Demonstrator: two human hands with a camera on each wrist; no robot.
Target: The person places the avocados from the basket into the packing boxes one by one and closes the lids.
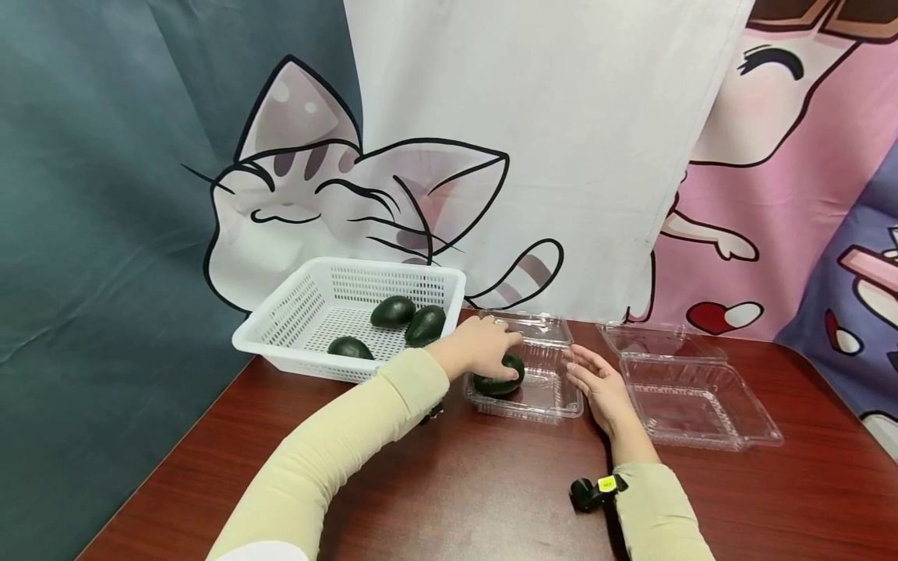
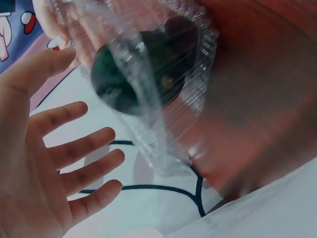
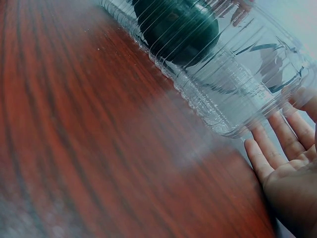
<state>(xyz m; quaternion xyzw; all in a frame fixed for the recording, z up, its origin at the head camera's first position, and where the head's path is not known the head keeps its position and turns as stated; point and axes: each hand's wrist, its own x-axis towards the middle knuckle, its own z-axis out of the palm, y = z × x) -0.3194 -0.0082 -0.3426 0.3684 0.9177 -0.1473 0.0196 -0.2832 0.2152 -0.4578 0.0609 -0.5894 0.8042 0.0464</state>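
A clear plastic clamshell box (image 1: 536, 411) stands on the table with its lid tipped back. One dark green avocado (image 1: 495, 385) lies in its left part. Over that end of the box is my left hand (image 1: 486, 347), fingers spread and holding nothing; the left wrist view shows the same hand (image 2: 44, 158) beside the clear wall, apart from the avocado (image 2: 143, 69) behind it. My right hand (image 1: 600, 388) is at the box's right side. In the right wrist view, its nearly straight fingers (image 3: 283, 135) and thumb lie right at the box's corner.
At the back left, a white perforated basket (image 1: 244, 340) holds avocados (image 1: 393, 312), three of them visible. A second clear clamshell box (image 1: 691, 433) sits lid up on the right. Behind the table (image 1: 505, 499) hangs a cloth with cartoon prints (image 1: 288, 183).
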